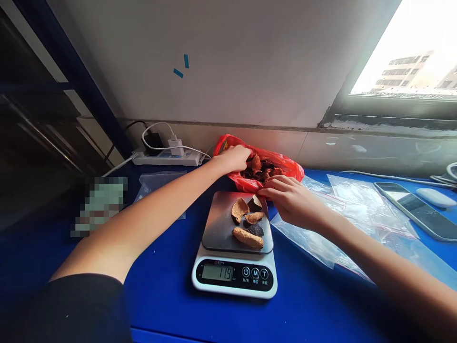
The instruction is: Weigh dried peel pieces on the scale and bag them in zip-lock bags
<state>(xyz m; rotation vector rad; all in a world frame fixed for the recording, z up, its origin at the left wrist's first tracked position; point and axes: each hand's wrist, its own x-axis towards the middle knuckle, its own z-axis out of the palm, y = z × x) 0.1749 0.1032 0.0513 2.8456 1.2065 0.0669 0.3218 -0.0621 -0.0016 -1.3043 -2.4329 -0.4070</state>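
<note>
A small kitchen scale (233, 274) stands on the blue table (171, 305) and its display reads 119. Several dried peel pieces (247, 223) lie on its dark platform. Behind it a red plastic bag (289, 166) lies open with more dried pieces (262, 169) inside. My left hand (233, 157) reaches into the bag's left side, fingers curled over the pieces; what they hold is hidden. My right hand (287, 195) rests at the bag's front rim beside the scale's far right corner, fingers together pinching the red plastic.
Clear zip bags (357, 209) lie spread to the right of the scale, another (157, 183) to the left. A phone (414, 209) and a white mouse (435, 196) sit at the far right. A power strip (164, 157) with chargers lies against the wall.
</note>
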